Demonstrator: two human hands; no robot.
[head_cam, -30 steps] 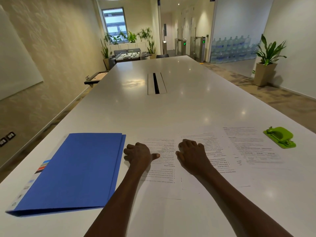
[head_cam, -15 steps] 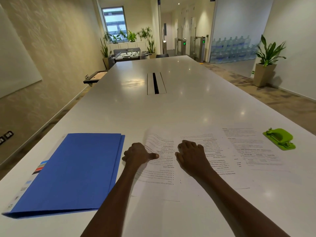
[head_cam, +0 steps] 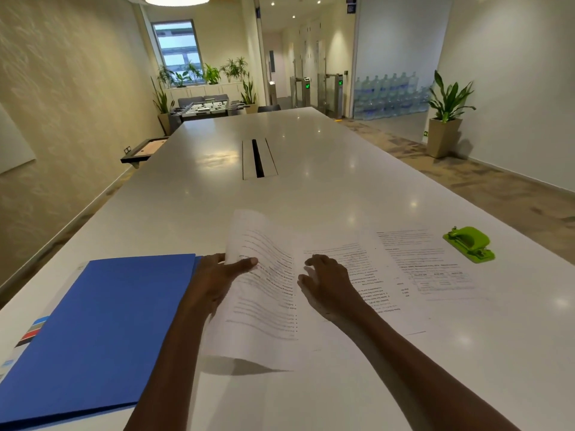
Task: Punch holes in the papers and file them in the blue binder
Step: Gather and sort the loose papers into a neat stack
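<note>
on the near end of the long tabletop (head_cam: 311,169), the closed binder (head_cam: 102,331) lies at the left, its near corner past the tabletop's edge. just right of it a lifted sheet (head_cam: 264,290) curls up off the surface, its left edge pinched by the left hand (head_cam: 217,275), thumb on top. the right hand (head_cam: 329,281) rests to the right of that sheet, on a second sheet (head_cam: 367,275) lying flat. a third sheet (head_cam: 432,262) lies flat further right, overlapping the second. the hole punch (head_cam: 469,244) sits right of the sheets, near the tabletop's right edge. a cable slot (head_cam: 258,158) is set in the tabletop's middle, well behind the papers.
</note>
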